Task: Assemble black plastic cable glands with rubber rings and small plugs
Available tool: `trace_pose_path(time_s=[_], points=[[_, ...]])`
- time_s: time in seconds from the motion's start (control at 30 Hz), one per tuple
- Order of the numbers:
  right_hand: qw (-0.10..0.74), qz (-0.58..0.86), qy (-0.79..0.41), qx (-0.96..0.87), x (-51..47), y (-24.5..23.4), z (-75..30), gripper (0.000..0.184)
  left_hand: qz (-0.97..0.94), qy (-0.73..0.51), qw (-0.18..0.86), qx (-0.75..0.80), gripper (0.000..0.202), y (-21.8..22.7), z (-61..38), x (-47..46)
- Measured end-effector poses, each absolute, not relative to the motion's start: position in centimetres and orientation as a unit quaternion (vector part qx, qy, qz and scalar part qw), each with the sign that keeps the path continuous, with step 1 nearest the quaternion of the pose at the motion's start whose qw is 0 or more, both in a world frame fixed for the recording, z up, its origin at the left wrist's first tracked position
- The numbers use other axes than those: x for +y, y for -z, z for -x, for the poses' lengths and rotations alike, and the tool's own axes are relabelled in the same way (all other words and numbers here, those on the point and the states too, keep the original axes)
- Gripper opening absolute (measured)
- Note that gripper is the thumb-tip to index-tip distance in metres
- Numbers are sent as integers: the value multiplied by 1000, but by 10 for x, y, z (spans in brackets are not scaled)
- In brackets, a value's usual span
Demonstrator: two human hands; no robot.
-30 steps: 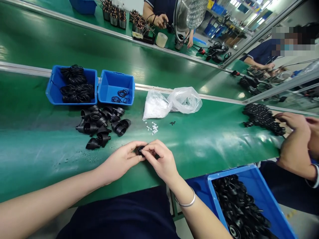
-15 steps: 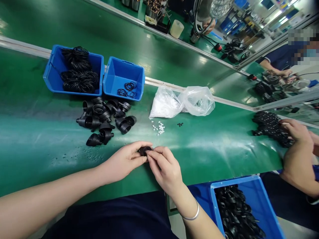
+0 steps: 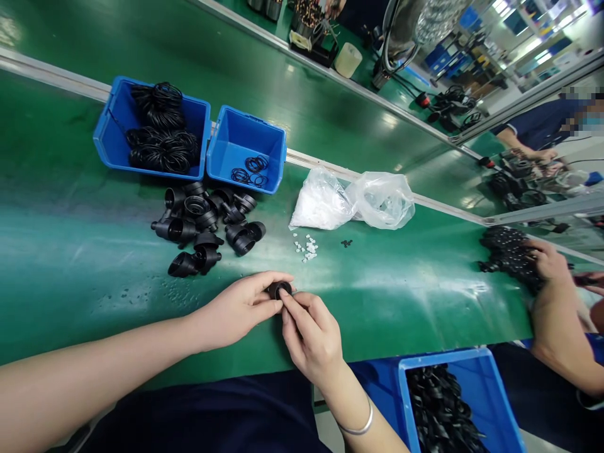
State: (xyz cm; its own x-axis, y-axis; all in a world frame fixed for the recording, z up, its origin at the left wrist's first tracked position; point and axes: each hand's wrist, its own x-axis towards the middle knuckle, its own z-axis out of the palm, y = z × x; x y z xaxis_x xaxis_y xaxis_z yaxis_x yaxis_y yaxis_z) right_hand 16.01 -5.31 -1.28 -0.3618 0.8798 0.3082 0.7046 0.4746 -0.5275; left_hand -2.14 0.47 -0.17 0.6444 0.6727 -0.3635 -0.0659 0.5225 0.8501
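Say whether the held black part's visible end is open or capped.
Open: the black part in the left hand shows a round rim around a dark hollow.

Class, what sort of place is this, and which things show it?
Probably a factory assembly workshop: blue bins of black loops stand on a long green bench, matching black fittings lie heaped before them, and a co-worker is at the same bench with another pile of black parts.
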Motion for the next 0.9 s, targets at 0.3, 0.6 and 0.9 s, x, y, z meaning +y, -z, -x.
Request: trace_pose_path(time_s=[0.3, 0.6, 0.9], points=[[310, 499, -197, -785, -51, 9, -160, 56, -424, -236, 805, 342, 41, 1, 23, 5], [300, 500, -155, -798, -53, 11, -161, 54, -417, -251, 806, 336, 38, -4, 21, 5], [367, 491, -198, -765, -56, 10, -161, 60, -465, -262, 790, 301, 25, -6, 19, 2]])
